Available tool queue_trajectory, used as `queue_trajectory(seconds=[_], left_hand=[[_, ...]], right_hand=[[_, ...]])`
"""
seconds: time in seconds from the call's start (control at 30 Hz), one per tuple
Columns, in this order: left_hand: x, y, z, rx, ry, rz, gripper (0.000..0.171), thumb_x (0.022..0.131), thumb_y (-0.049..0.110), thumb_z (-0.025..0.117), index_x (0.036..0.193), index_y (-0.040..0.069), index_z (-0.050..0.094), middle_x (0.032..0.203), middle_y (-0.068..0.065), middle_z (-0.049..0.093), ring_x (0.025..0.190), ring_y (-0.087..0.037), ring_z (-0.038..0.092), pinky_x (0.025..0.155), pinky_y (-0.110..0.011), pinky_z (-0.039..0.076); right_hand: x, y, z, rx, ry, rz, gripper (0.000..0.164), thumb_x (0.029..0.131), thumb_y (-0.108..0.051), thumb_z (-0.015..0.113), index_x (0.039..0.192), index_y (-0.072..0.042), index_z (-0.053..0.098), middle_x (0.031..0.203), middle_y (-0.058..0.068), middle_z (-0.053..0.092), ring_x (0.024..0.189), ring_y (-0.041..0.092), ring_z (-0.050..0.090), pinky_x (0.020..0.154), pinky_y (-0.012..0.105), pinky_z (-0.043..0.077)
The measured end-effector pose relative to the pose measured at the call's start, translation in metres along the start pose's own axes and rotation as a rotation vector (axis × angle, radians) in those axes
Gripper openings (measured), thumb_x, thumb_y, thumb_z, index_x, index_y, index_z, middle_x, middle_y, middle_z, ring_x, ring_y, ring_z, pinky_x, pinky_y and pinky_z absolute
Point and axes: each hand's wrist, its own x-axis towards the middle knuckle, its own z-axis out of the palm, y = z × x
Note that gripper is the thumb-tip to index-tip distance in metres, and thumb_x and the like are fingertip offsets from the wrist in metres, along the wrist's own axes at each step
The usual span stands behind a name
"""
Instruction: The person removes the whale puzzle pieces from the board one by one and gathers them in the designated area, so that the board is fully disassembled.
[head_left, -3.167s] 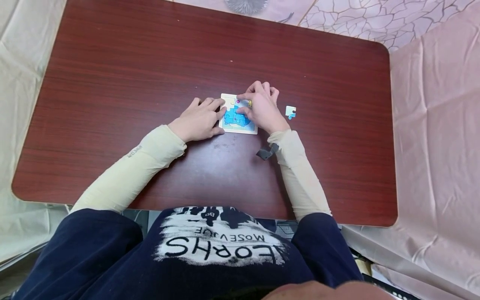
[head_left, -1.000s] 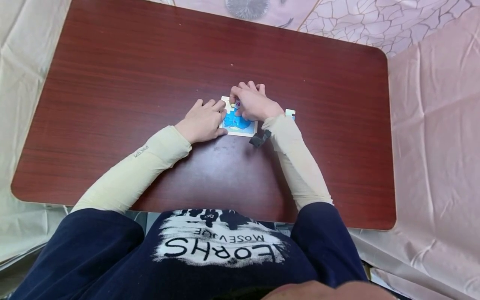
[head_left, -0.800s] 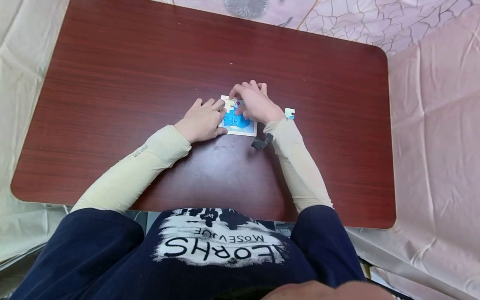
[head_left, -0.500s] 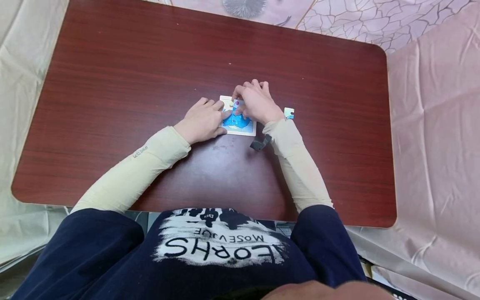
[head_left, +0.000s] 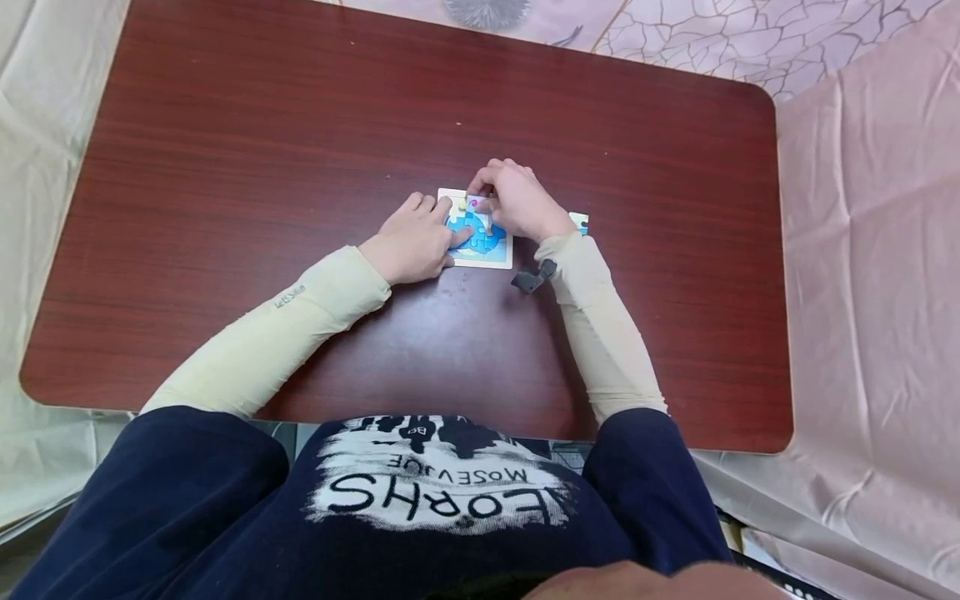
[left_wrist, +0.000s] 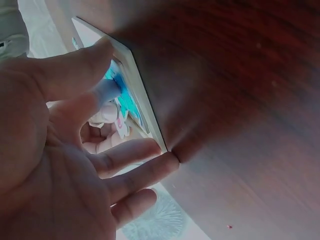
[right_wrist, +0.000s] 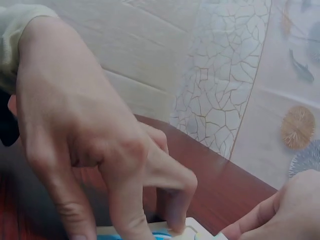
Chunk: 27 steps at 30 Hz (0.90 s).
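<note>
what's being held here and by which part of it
The right hand pinches a pink-swirled puzzle piece between thumb and index finger; exactly which edges it grips is unclear.

Loose pc (head_left: 580, 220) is partly hidden (behind R sleeve (head_left: 606, 325)).

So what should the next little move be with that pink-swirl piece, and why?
Probably press the pink-swirl piece down flat into the puzzle board: the right hand pinches it, it looks tilted in the left wrist view, and the left hand rests against the board.
</note>
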Motion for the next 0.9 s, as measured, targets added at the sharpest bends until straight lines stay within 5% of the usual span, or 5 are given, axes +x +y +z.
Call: queue_trajectory(seconds=[0.4, 0.67, 0.9], left_hand=[[-0.002, -0.001, 0.001, -0.033, -0.009, -0.005, 0.054, 0.094, 0.032, 0.059, 0.146, 0.023, 0.046, 0.120, -0.022, 0.042, 0.112, -0.040, 0.037, 0.100, -0.047, 0.025], [-0.001, 0.000, -0.002, -0.022, -0.012, -0.007, 0.056, 0.094, 0.031, 0.059, 0.147, 0.021, 0.044, 0.119, -0.023, 0.041, 0.110, -0.040, 0.037, 0.099, -0.048, 0.025], [-0.002, 0.000, 0.001, -0.042, -0.008, -0.009, 0.055, 0.095, 0.031, 0.057, 0.148, 0.021, 0.043, 0.120, -0.024, 0.041, 0.113, -0.041, 0.037, 0.101, -0.048, 0.024]], right_hand=[[0.002, 0.008, 0.011, 0.233, 0.056, 0.053, 0.010, 0.093, -0.005, 0.061, 0.097, -0.007, 0.070, 0.089, 0.005, 0.060, 0.086, 0.020, 0.049, 0.077, 0.028, 0.039], [-0.006, 0.002, 0.007, 0.199, 0.145, 0.048, 0.006, 0.092, -0.009, 0.063, 0.092, -0.010, 0.069, 0.095, 0.003, 0.055, 0.095, 0.022, 0.042, 0.085, 0.032, 0.034], [-0.015, 0.004, 0.007, 0.258, 0.140, 0.051, 0.006, 0.093, -0.010, 0.063, 0.096, -0.013, 0.068, 0.096, -0.003, 0.057, 0.095, 0.016, 0.046, 0.087, 0.028, 0.038]])
